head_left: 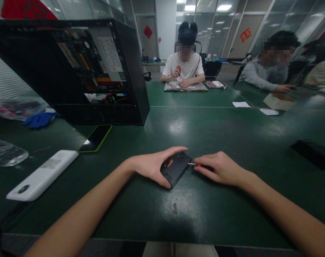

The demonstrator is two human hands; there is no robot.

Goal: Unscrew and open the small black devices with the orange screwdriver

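On the green table in front of me lies a flat dark rectangular case [178, 167], turned at an angle. My left hand [154, 166] grips it from the left, thumb on the near edge and fingers round the far side. My right hand [219, 167] is closed round the red handle of a small screwdriver [192, 164]. The metal shaft points left, and its tip meets the right edge of the case. Most of the handle is hidden inside my fingers.
An open black computer tower [130, 78] stands at the back left. Nearer are a green-edged phone [96, 138], a white power bank [44, 175] with a black strap, and a blue glove [40, 120]. A black object [313, 151] lies right. Across the table sits a co-worker [182, 66] holding a red screwdriver.
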